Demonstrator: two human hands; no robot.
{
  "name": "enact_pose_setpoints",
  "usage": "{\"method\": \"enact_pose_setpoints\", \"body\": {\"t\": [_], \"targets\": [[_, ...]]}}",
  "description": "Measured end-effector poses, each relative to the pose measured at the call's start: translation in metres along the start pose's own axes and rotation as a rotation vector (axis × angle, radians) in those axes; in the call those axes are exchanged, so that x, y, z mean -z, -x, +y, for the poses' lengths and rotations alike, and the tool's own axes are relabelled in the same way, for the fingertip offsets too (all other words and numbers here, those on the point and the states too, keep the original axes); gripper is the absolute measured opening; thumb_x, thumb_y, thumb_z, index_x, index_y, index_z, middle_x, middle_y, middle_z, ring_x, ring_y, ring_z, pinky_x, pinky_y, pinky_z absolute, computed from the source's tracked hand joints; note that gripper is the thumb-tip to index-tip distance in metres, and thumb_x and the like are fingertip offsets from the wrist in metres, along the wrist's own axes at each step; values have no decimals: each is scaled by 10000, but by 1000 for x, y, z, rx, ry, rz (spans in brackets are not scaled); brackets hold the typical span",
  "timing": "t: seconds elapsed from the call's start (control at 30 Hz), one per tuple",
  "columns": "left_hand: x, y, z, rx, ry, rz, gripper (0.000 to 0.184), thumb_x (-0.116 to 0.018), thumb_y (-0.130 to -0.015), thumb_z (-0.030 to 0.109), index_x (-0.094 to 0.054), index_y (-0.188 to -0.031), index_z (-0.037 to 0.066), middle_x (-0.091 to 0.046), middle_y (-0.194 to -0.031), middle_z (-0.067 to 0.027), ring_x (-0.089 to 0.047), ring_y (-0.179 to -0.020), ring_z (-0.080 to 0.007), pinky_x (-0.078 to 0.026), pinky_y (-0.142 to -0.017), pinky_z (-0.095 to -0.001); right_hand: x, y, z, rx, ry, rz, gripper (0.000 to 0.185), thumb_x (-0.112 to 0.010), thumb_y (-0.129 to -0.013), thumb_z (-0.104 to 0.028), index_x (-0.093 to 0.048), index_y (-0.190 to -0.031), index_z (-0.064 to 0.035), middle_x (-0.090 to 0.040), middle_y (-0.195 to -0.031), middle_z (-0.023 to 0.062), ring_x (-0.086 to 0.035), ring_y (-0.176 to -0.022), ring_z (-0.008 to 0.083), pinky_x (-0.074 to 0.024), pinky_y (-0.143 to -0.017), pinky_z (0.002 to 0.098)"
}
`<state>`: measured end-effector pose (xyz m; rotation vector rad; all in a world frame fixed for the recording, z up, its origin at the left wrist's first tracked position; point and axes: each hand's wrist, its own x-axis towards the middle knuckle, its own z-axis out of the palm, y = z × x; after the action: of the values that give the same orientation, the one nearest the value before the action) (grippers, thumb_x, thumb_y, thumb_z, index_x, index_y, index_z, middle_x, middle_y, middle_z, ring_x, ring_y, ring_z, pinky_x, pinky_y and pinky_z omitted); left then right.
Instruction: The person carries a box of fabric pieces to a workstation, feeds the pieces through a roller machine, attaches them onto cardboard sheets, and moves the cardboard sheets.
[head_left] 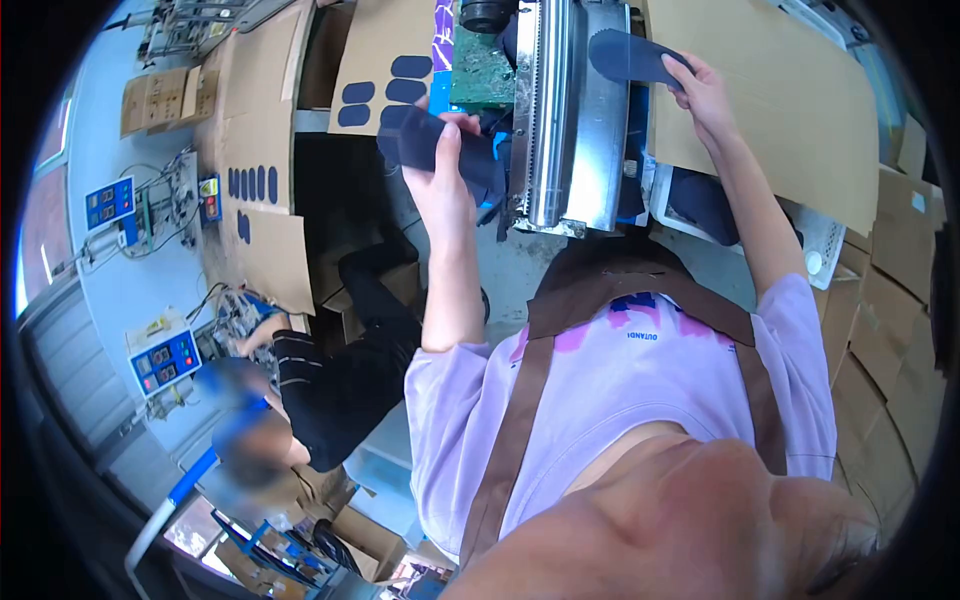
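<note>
My right hand [703, 95] pinches the narrow end of a dark, flat, sole-shaped piece [622, 55]. The piece's broad rounded end lies over the right side of a metal roller machine [598, 150]. Left of the machine, my left hand [445, 180] is closed on dark flat pieces [408, 138], the thumb pressed on top. How many it holds I cannot tell. Beyond that hand, several dark oval pieces [405, 90] lie on a cardboard sheet [375, 35].
Cardboard [780, 100] covers the right table, with a white tray [820, 235] holding dark material below. A co-worker [335, 380] in black sits at left, near control boxes [165, 360]. More dark ovals [252, 184] lie on the left table. Cartons [900, 250] are stacked at right.
</note>
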<state>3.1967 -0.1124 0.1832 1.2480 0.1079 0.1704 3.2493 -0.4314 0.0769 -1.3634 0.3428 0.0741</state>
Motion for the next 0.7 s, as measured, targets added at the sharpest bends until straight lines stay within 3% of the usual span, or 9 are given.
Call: {"method": "enact_pose_setpoints", "body": {"t": [0.23, 0.27, 0.37, 0.4, 0.5, 0.57, 0.63, 0.7], "targets": [[17, -65, -25, 89, -39, -71, 504, -643, -884, -13, -441, -1346, -32, -593, -962, -75, -625, -829, -182, -514, -819, -314, -25, -12, -15, 67, 252, 55, 302, -656, -937, -212, -664, -1181, -35, -613, -804, -30, -480, -651, 29, -373, -573, 181], [18, -72, -29, 107, -60, -66, 388, -677, -865, -4, -534, -1225, -15, -597, -918, -53, -620, -796, -154, -507, -769, -283, -27, -13, -16, 92, 296, 44, 311, -655, -937, -212, -661, -1190, -31, -617, -810, -28, -495, -665, 35, -390, -587, 188], [23, -85, -42, 113, -160, -119, 275, -712, -843, 15, -582, -1085, 7, -600, -878, -37, -613, -762, -142, -501, -723, -275, -28, -24, -11, 180, 369, -7, 316, -653, -935, -215, -658, -1198, -39, -633, -836, -22, -559, -742, 67, -450, -634, 230], [23, -89, -45, 123, -167, -125, 222, -735, -826, 24, -567, -971, 33, -601, -857, -27, -601, -727, -132, -501, -701, -276, -31, -26, -9, 266, 433, 5, 304, -652, -934, -219, -659, -1188, -52, -648, -845, 4, -589, -761, 97, -466, -650, 249], [21, -105, -58, 69, -230, -168, 212, -734, -822, 19, -539, -900, 51, -600, -832, -23, -587, -708, -122, -504, -675, -268, -43, -29, -10, 540, 686, 101, 260, -656, -926, -239, -659, -1140, -92, -683, -863, 76, -661, -816, 190, -507, -683, 302], [8, -108, -55, 80, -232, -138, 225, -752, -805, 33, -531, -834, 61, -587, -765, 2, -551, -627, -86, -447, -547, -228, -57, -25, -15, 736, 938, 263, 224, -668, -914, -262, -656, -1087, -120, -694, -864, 117, -686, -846, 261, -521, -689, 336], [9, -121, -72, 28, -305, -220, 192, -733, -802, 58, -546, -839, 40, -561, -716, 22, -528, -614, -59, -437, -573, -230, -60, -26, -12, 785, 1074, 241, 204, -673, -907, -272, -646, -1048, -128, -680, -835, 127, -675, -815, 291, -520, -668, 356], [2, -129, -84, -13, -377, -256, 205, -749, -782, 102, -655, -928, -7, -588, -712, 10, -533, -645, -72, -471, -639, -250, -63, -28, -10, 845, 1168, 187, 179, -677, -900, -270, -645, -1009, -132, -666, -795, 116, -664, -770, 299, -516, -646, 369]]}}
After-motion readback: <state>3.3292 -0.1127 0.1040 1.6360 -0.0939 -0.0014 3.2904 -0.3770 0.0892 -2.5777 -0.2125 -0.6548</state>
